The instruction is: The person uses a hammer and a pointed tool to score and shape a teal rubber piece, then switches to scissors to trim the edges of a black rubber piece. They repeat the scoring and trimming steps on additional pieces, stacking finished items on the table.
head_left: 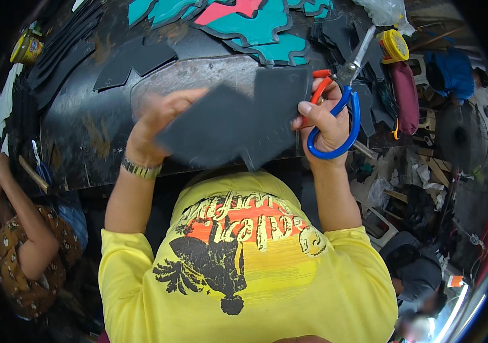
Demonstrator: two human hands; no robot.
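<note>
A dark, flat cut piece of sheet material (229,123), notched at its far edge, hangs at the table's near edge between my hands. My left hand (161,123), a metal watch on its wrist, is against the piece's left end; motion smears the fingers, so its grip cannot be made out. My right hand (329,117) is closed round scissors (344,97) with one blue and one red handle, their blades pointing away to the upper right. Its thumb and fingers are also at the right edge of the dark piece, which partly hides the table behind it.
The dark table (89,134) bears black cut pieces (135,63) and teal pieces with dark borders (249,28) at the back. A yellow tub (392,46) stands at right, beside a maroon roll (406,97). Another person (35,246) works at left, near a wooden stick (32,174).
</note>
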